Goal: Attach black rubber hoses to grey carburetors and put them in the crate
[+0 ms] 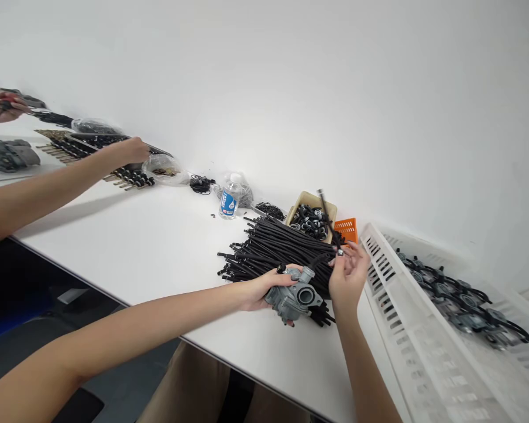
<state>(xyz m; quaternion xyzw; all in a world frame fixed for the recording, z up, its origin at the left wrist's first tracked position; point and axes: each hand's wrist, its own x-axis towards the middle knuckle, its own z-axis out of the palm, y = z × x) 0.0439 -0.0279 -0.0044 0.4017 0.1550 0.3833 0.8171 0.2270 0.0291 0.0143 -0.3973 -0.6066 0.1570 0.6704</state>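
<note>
A grey metal carburetor (293, 299) is gripped in my left hand (264, 289), its round bore facing me. My right hand (350, 273) pinches a short black rubber hose (327, 211) near its lower end, and the hose points up and slightly left. The hose is apart from the carburetor. Beneath and behind both hands lies a thick pile of black hoses (286, 244) on the white table (180, 247). A beige bin (334, 210) of small black and white parts stands just behind the pile.
At right, a white slatted crate (405, 329) holds several carburetors with hoses (462, 299). An orange basket (347, 228) sits beside the bin. Farther left are a clear bottle (230, 198), plastic bags of parts (165, 170) and a co-worker's arm (70, 179) reaching across.
</note>
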